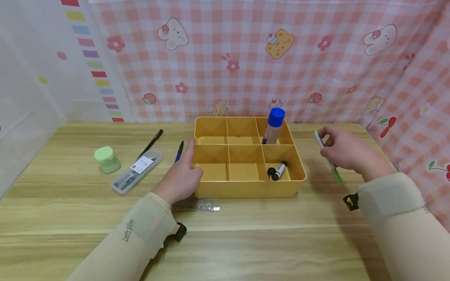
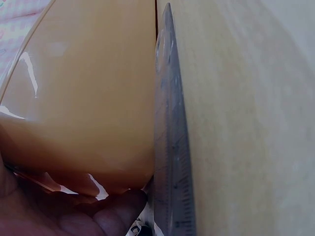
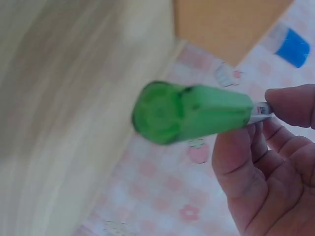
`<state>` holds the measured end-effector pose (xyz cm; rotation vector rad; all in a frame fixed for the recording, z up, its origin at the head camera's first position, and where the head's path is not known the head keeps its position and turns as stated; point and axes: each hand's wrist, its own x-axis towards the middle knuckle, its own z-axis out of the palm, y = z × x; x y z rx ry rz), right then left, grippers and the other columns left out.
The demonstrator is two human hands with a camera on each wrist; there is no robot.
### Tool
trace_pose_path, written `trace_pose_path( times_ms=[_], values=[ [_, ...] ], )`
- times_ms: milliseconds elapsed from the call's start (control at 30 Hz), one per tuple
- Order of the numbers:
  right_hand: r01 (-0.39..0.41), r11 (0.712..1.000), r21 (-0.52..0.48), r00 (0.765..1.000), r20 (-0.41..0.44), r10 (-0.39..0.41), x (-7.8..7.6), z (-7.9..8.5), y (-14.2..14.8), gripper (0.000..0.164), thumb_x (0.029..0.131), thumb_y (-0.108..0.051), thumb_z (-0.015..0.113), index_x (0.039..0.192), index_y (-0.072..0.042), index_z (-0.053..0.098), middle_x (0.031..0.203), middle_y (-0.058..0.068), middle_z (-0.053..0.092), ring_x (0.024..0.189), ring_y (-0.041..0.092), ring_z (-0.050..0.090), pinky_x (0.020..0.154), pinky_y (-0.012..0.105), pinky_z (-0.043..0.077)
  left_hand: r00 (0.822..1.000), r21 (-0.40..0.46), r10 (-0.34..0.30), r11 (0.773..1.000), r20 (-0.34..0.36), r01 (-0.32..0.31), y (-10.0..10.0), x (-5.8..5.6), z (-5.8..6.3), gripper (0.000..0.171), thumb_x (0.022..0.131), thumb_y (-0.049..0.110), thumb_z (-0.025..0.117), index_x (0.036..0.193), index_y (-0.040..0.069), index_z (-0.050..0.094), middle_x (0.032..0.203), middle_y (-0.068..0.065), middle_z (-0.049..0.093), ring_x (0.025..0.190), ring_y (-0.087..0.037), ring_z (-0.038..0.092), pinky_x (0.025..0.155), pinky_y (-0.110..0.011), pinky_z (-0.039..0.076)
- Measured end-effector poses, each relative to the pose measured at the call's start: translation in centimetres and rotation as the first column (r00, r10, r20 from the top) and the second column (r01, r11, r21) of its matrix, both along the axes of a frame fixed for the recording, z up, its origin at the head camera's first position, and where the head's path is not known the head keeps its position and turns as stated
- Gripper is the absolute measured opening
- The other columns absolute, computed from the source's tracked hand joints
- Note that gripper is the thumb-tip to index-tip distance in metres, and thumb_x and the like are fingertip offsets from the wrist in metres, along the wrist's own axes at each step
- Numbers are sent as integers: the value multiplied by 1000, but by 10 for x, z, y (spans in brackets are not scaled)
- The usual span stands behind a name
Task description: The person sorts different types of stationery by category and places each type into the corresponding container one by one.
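My left hand (image 1: 180, 177) holds the left wall of a yellow divided organizer box (image 1: 248, 189). Its thumb is over the rim, and its fingers (image 2: 78, 221) lie along the outer side. A clear ruler (image 2: 172, 132) lies flat along the box's front, partly behind that hand in the head view. To the right of the box, my right hand (image 1: 342, 149) pinches a marker (image 1: 323, 148) with a white barrel and green ends. Its green cap (image 3: 206, 110) points toward the right wrist camera. A blue-capped glue stick (image 1: 273, 125) stands tilted in the back right compartment.
Two small black-and-white cylinders (image 1: 279, 171) lie in the front right compartment. Left of the box are a blue pen (image 1: 179, 151), a clear case (image 1: 137, 171) with tools inside, a black pen (image 1: 151, 142) and a pale green block (image 1: 107, 160). Printed cloth (image 1: 233, 43) hangs behind.
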<state>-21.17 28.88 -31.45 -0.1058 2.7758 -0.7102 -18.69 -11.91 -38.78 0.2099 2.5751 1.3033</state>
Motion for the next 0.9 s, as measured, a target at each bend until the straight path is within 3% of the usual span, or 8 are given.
trace_pose_path(
  times_ms=[200, 467, 767, 900],
  values=[
    [-20, 1000, -3, 997, -78, 20, 11, 18, -15, 43, 105, -15, 54, 145, -3, 44, 118, 26, 61, 80, 25, 65, 68, 34, 54, 1000, -12, -4, 1000, -3, 4, 0, -1, 0, 86, 103, 19, 40, 168, 28, -16, 179, -3, 1, 164, -31, 13, 132, -56, 13],
    [-83, 996, 45, 988, -125, 88, 24, 34, -36, 46, 106, -19, 58, 150, -8, 49, 120, 22, 66, 84, 24, 66, 70, 35, 55, 1000, -7, -2, 1000, -2, 2, 0, -1, 0, 85, 104, 19, 40, 168, 28, -16, 179, -3, 1, 164, -31, 12, 132, -55, 13],
    [-178, 981, 84, 979, -82, 185, 30, 34, -68, 44, 104, -12, 61, 148, -11, 58, 105, 15, 71, 80, 23, 66, 67, 33, 57, 1000, -12, 5, 1000, 15, -4, 0, 0, 3, 85, 103, 21, 40, 168, 29, -16, 179, -1, 0, 164, -30, 12, 132, -55, 13],
    [-219, 970, 101, 974, -31, 223, 32, 30, -79, 35, 105, -14, 61, 140, -12, 66, 106, 11, 74, 84, 22, 67, 73, 36, 58, 1000, -5, 5, 1000, 14, -5, 1, 1, 2, 86, 103, 21, 40, 168, 29, -16, 179, -1, -1, 164, -29, 12, 132, -55, 13]
  ],
)
